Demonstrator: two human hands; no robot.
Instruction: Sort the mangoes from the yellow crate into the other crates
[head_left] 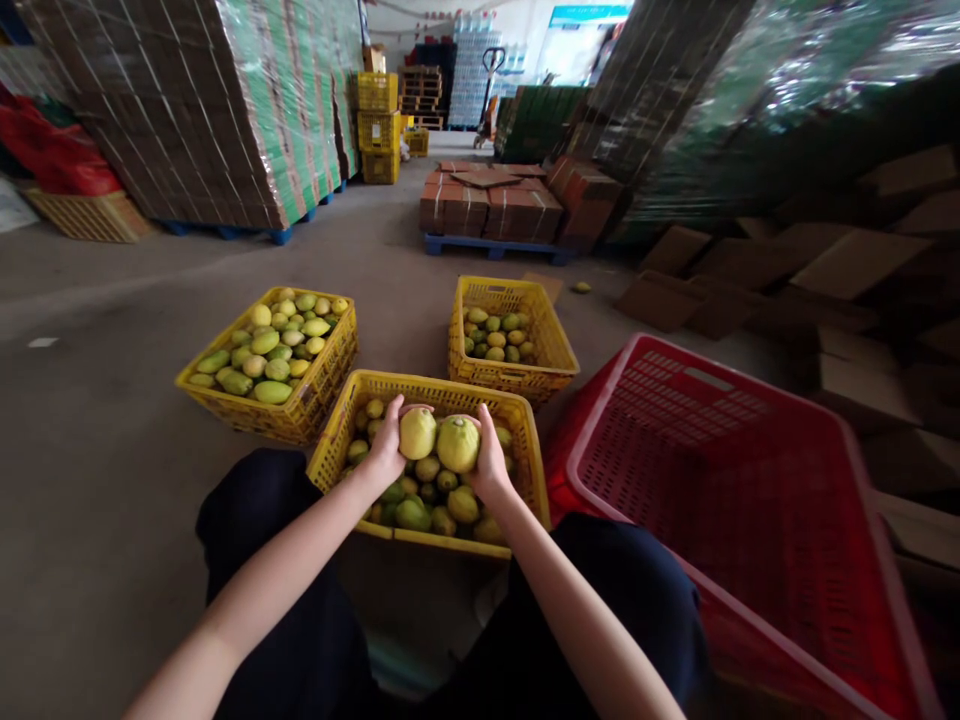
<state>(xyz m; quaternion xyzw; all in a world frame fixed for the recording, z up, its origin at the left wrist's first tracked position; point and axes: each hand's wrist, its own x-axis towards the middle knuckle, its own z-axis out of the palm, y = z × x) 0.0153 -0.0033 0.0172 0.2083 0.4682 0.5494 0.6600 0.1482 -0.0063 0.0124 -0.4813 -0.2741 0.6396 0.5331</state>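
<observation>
Open floor [97,500] left, red crate [697,435] right

left forearm [300,545] and right forearm [581,590] both bare, stretched out front and slanting in toward each other; left hand [385,445] and right hand [490,455] about level, near but not touching, turned to face each other; both cupped around what they're holding, thumbs [484,418] pointing up, fingers mostly hidden; left knee [255,495] and right knee [626,560] spread wide
</observation>
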